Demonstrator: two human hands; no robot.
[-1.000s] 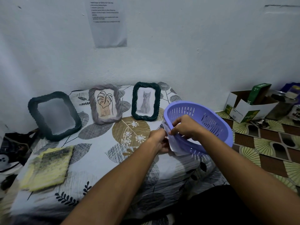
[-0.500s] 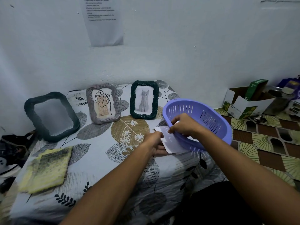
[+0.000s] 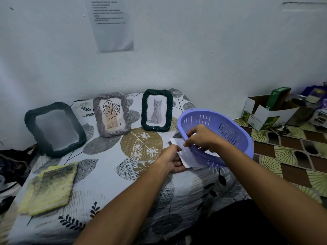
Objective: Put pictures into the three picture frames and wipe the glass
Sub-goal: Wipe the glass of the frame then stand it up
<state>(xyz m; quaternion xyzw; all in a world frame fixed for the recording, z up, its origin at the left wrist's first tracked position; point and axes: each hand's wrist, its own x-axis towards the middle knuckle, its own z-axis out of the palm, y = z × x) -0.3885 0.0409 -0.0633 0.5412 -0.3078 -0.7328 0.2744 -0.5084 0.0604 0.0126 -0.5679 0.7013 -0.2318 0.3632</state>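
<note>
At the basket (image 3: 235,131) rim, my hands (image 3: 172,159) (image 3: 203,138) now pinch the paper (image 3: 185,156) half out, ready for the empty frame (image 3: 54,129).

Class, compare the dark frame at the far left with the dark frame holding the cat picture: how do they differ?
The far-left dark frame shows no picture, only a blank grey pane; the cat frame holds a grey kitten picture. The far-left frame looks larger and nearer the camera; the cat frame looks smaller and sits nearer the purple basket. The far-left frame appears tilted; the cat frame stands nearly straight. Both have dark, rope-twist borders and stand on the patterned sheet.
</note>
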